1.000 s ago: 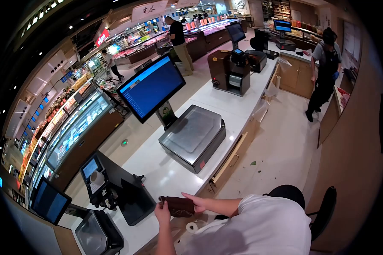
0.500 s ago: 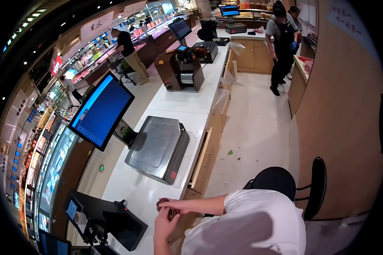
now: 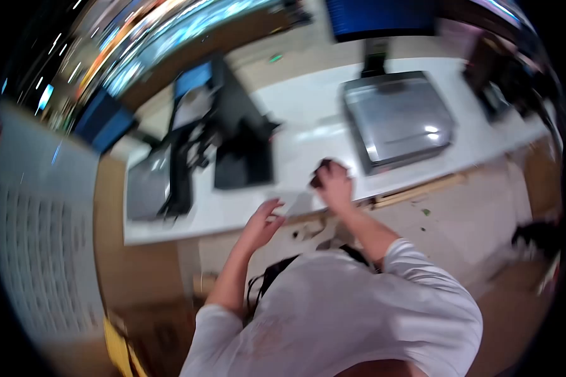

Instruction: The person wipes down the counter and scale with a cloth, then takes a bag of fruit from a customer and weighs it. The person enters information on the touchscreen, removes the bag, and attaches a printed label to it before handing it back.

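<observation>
A small dark brown object (image 3: 321,173), too blurred to name, is in my right hand (image 3: 337,187) over the white counter (image 3: 309,139). The fingers of that hand are curled around it, hiding part of it. My left hand (image 3: 263,225) holds nothing at the counter's near edge, fingers apart. Beyond my right hand, on its right, sits a metal-topped scale (image 3: 399,116). A black device with a small screen (image 3: 242,129) stands on the counter beyond my left hand.
A large blue monitor (image 3: 380,19) rises behind the scale. Another metal-topped machine (image 3: 149,185) stands at the counter's left end. A partly open drawer (image 3: 421,190) juts out below the counter on the right. Dark machines (image 3: 503,75) stand farther right.
The view has swung left and down toward the counter in front of me. My hands, together on the dark object before, are now apart; only my right hand has it.
</observation>
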The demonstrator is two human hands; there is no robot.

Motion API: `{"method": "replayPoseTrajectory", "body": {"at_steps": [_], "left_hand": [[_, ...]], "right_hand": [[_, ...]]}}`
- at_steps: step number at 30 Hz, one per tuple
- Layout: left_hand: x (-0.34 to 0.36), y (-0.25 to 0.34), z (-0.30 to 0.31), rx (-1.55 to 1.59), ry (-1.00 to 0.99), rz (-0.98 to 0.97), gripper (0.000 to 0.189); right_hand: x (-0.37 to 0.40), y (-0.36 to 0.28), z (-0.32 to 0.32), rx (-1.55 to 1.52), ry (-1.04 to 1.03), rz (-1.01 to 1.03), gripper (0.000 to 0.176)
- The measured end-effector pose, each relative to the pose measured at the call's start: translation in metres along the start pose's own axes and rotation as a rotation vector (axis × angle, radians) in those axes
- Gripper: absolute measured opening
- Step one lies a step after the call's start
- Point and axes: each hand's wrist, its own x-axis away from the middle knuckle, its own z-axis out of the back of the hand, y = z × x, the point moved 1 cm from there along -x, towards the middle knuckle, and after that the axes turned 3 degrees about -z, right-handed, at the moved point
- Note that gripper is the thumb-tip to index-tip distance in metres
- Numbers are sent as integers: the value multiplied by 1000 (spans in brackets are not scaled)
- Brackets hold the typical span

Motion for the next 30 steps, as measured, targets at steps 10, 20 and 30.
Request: {"method": "replayPoseTrajectory", "body": {"at_steps": [10,20,30], "left_hand": [[93,-108,56,246,326,314,28],[120,-180,106,152,230,232,30],[223,-321,229,263,446,204,28]], "right_hand": [[-2,-10,6,-40,-276,43,57],[56,-171,-41,-402,-578,302,48],[68,-285,-106,-116,-99,67,48]]}}
